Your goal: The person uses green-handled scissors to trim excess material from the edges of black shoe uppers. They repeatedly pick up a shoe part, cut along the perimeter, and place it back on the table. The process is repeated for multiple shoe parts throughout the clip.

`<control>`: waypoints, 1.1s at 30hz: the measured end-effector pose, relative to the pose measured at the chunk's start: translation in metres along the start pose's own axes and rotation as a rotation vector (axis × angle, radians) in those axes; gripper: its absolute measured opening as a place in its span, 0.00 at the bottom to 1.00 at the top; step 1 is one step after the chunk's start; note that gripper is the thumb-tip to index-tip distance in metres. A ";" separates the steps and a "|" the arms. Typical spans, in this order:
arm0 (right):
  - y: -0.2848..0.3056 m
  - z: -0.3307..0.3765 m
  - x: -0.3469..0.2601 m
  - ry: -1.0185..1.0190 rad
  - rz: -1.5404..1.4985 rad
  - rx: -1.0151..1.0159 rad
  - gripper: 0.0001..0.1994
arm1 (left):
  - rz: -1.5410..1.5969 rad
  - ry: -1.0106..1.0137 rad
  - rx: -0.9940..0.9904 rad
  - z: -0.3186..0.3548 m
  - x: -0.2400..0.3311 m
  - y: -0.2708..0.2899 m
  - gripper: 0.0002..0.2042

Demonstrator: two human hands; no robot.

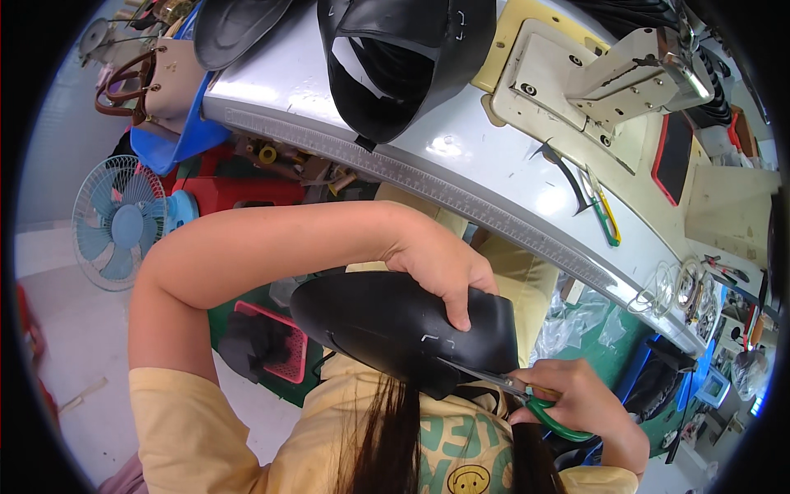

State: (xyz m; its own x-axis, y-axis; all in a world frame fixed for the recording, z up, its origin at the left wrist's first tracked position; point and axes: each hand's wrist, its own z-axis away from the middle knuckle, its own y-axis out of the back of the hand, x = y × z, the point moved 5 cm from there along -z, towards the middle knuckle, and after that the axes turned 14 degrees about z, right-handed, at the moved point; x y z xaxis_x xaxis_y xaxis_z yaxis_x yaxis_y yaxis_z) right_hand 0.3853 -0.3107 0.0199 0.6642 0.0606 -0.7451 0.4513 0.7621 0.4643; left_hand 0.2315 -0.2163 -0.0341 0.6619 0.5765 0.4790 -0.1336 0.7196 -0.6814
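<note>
Beyond the lap stretches a white worktable (296,97) edged with a ruler strip (461,193). The left hand (453,267) pinches the upper rim of a black leather-like piece (378,305) held before the torso; the right hand (568,395) grips green-handled scissors (504,381) at its lower edge. It looks light, pliable, perhaps slick, best pinched near the blades. Farther out lie green-and-yellow snips (610,218).

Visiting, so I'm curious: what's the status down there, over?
Left hand gripping black piece near its upper edge. Right hand holding scissors, blades against it. Long hair hanging close by.
</note>
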 end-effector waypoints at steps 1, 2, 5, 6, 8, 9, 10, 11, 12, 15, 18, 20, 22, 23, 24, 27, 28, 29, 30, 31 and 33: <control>-0.004 0.000 0.003 0.003 -0.022 0.015 0.21 | -0.003 -0.006 -0.006 -0.002 -0.002 0.000 0.18; -0.008 0.000 0.006 0.002 -0.045 0.031 0.21 | -0.008 -0.011 -0.015 -0.004 -0.003 0.001 0.18; -0.019 -0.002 0.008 -0.018 -0.050 -0.005 0.20 | -0.082 0.010 0.062 -0.006 -0.005 -0.001 0.17; -0.020 -0.002 0.007 -0.009 -0.029 0.007 0.20 | -0.042 0.037 0.052 -0.006 -0.006 -0.002 0.16; -0.018 0.000 0.006 0.008 0.016 0.034 0.20 | 0.036 0.089 0.031 -0.004 -0.008 -0.005 0.14; -0.018 0.002 0.004 0.018 0.037 0.028 0.20 | -0.034 0.017 0.028 -0.003 -0.004 -0.007 0.13; -0.016 0.003 0.002 0.027 0.058 0.023 0.20 | -0.104 -0.056 0.026 0.000 -0.002 -0.010 0.12; -0.013 0.005 -0.001 0.035 0.079 0.023 0.20 | -0.178 -0.125 0.022 0.005 0.004 -0.013 0.12; -0.008 0.007 -0.003 0.039 0.098 0.049 0.21 | -0.297 -0.160 0.080 0.012 0.011 -0.014 0.11; 0.016 0.017 -0.012 0.047 0.196 0.141 0.22 | -0.576 -0.205 0.228 0.044 0.042 -0.024 0.12; 0.040 0.035 -0.014 0.013 0.297 0.307 0.25 | -0.686 -0.235 0.322 0.074 0.060 -0.033 0.14; 0.053 0.056 -0.004 -0.023 0.282 0.471 0.26 | -0.740 -0.407 0.425 0.101 0.062 -0.038 0.12; 0.058 0.069 -0.004 -0.011 0.275 0.638 0.29 | -0.473 -0.629 0.563 0.117 0.060 -0.036 0.11; 0.058 0.065 -0.002 0.025 0.258 0.686 0.30 | -0.234 -0.756 0.598 0.116 0.052 -0.036 0.14; 0.059 0.063 -0.004 0.043 0.239 0.738 0.31 | 0.008 -0.873 0.606 0.111 0.045 -0.031 0.16; 0.052 0.026 -0.011 0.107 0.215 0.816 0.33 | 0.173 -1.111 0.508 0.086 0.035 -0.030 0.21; 0.051 0.016 -0.014 0.109 0.213 0.849 0.33 | 0.284 -1.188 0.471 0.077 0.035 -0.032 0.21; 0.049 0.007 -0.015 0.094 0.215 0.874 0.33 | 0.407 -1.261 0.411 0.071 0.029 -0.031 0.21; 0.046 0.002 -0.015 0.072 0.210 0.903 0.33 | 0.532 -1.296 0.472 0.066 0.028 -0.031 0.22; 0.045 -0.002 -0.015 0.051 0.206 0.931 0.33 | 0.566 -1.321 0.477 0.062 0.026 -0.031 0.21; 0.041 -0.007 -0.015 0.053 0.162 0.924 0.33 | 0.593 -1.386 0.439 0.054 0.023 -0.028 0.19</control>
State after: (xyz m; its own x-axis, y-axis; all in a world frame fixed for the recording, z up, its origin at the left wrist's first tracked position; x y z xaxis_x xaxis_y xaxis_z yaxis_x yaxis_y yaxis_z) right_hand 0.3898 -0.2759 0.0467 0.7423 0.1679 -0.6487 0.6653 -0.0703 0.7432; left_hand 0.2103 -0.2023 0.0254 -0.6942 0.5222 0.4953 -0.4779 0.1801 -0.8597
